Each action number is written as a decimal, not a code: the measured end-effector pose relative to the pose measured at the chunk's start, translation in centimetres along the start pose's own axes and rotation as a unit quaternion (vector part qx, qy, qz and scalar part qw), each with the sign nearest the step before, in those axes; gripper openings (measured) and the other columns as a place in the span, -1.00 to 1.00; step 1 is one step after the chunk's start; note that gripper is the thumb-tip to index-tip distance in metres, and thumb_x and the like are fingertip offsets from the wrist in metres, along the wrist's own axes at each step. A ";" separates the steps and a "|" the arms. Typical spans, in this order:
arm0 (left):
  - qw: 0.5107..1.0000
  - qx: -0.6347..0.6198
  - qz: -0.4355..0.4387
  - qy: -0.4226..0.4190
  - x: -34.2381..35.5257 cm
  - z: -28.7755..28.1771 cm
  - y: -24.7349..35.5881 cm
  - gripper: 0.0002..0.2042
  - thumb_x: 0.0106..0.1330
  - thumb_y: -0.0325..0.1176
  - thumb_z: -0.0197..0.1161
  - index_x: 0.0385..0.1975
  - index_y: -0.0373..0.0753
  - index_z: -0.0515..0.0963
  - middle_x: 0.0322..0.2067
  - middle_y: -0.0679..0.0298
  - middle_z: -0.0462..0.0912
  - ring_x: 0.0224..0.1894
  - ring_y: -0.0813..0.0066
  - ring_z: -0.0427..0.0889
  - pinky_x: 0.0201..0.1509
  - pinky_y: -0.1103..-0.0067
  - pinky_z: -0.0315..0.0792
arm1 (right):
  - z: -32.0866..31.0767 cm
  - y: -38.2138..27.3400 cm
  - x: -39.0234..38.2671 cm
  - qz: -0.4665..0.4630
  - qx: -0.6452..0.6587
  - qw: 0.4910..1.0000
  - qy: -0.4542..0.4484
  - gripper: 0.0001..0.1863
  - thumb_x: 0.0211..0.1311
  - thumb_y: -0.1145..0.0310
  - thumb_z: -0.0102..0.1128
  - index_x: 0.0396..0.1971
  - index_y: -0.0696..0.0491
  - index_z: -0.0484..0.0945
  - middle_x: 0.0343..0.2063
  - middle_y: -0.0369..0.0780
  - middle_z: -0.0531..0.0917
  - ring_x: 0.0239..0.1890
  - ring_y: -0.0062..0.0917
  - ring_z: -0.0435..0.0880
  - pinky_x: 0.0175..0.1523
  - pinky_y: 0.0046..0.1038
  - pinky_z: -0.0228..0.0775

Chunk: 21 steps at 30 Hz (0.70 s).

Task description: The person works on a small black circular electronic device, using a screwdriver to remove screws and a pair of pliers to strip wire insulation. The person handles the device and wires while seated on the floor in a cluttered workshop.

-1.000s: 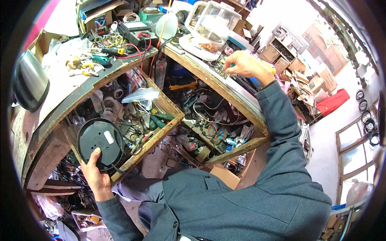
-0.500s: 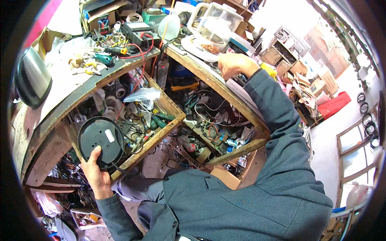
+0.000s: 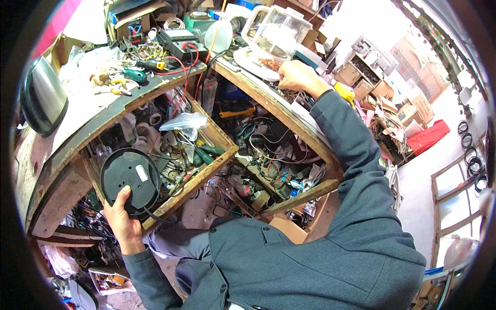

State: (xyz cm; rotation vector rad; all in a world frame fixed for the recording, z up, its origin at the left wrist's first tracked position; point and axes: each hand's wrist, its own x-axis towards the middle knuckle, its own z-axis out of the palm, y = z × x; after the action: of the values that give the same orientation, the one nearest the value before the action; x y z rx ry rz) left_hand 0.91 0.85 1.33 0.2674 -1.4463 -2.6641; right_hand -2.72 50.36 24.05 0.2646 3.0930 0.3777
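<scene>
My left hand (image 3: pixel 125 219) is closed on a black round plastic base (image 3: pixel 135 178) with a white label and a cord, thumb across its face, over the open left drawer. My right hand (image 3: pixel 301 77) has its fingers curled down among small clutter on the right bench, just beside a white appliance base (image 3: pixel 247 60); whatever they hold is hidden. A clear plastic jug with a white handle (image 3: pixel 284 32) stands behind that hand. The left drawer (image 3: pixel 217 165) is crowded with screwdrivers, pliers and loose parts.
A steel kettle (image 3: pixel 44 90) stands at the left of the bench, near scattered tools (image 3: pixel 135 75) and a black meter (image 3: pixel 177 45) with red leads. A second cluttered drawer (image 3: pixel 299 188) hangs open on the right. A wall and window (image 3: pixel 454 191) are at the far right.
My right hand has moved left and up along the bench toward the appliance base, and its fingertips have turned down out of sight. My left hand still grips the black base, raised slightly.
</scene>
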 end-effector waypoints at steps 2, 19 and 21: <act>1.000 -0.001 -0.002 0.001 -0.1 -0.1 0.1 -0.49 0.18 -0.59 0.34 0.17 -0.35 0.43 -0.01 0.15 0.64 -0.05 0.33 0.67 0.07 0.42 0.61 | -0.1 0.1 -0.1 -0.003 -0.003 1.000 0.024 -0.72 -0.14 0.22 0.38 -0.44 0.09 0.72 -0.48 -0.01 0.71 -0.35 -0.20 0.74 -0.20 -0.27 0.55; 1.000 0.008 -0.007 -0.007 -0.2 0.1 0.2 -0.46 0.18 -0.54 0.36 0.20 -0.37 0.42 0.03 0.17 0.61 -0.01 0.35 0.64 0.13 0.44 0.56 | 0.7 4.5 -1.2 -0.013 0.042 0.998 0.045 -0.72 -0.16 0.20 0.47 -0.47 0.06 0.69 -0.51 -0.08 0.69 -0.35 -0.23 0.72 -0.22 -0.26 0.51; 1.000 0.009 -0.004 -0.007 -0.2 0.1 0.1 -0.46 0.18 -0.54 0.36 0.21 -0.36 0.41 0.04 0.17 0.61 0.00 0.35 0.64 0.13 0.44 0.56 | 1.0 5.3 -0.9 -0.007 0.067 0.996 0.051 -0.72 -0.14 0.20 0.47 -0.48 0.07 0.67 -0.51 -0.08 0.67 -0.37 -0.23 0.70 -0.24 -0.25 0.49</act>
State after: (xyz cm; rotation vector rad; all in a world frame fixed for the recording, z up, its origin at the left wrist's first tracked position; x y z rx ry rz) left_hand 1.08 0.89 1.48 0.2568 -1.4757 -2.6663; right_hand -0.92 55.50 24.33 0.2314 3.2229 0.1899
